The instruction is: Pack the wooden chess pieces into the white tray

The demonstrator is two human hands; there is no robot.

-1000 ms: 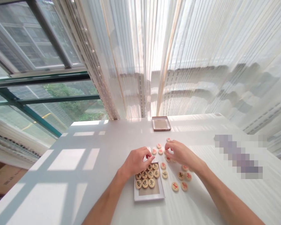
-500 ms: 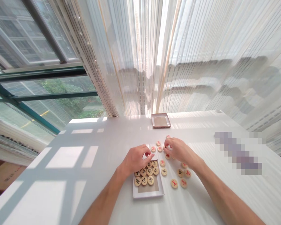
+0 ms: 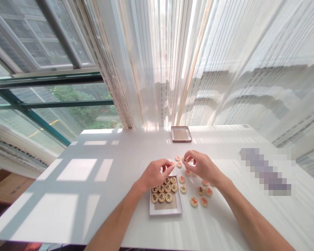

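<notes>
The thumb and index finger of my left hand [image 3: 157, 173] pinch at the edge of a red-marked Chinese chess piece [image 3: 173, 163], just past the box's far end. Under that hand is a shallow white box [image 3: 165, 211], holding rows of round wooden pieces [image 3: 161, 197] with black characters; its far part is partly hidden. My right hand [image 3: 202, 165] is closed in a pinch on a black-marked Chinese chess piece [image 3: 184, 159], mostly covered by the fingers. Loose red-marked pieces [image 3: 179, 164] lie between the hands.
More loose pieces [image 3: 194, 202], red and black, lie right of the box. A brown-rimmed shallow lid [image 3: 181, 135] rests near the table's far edge. A blurred-out object [image 3: 265, 171] is at the right. Curtains [image 3: 159, 69] hang behind the white table [image 3: 68, 209].
My left hand has moved forward to the red-marked piece beyond the box, its fingers closing. My right hand has lifted slightly with the black-marked piece. The view has shifted a little.
</notes>
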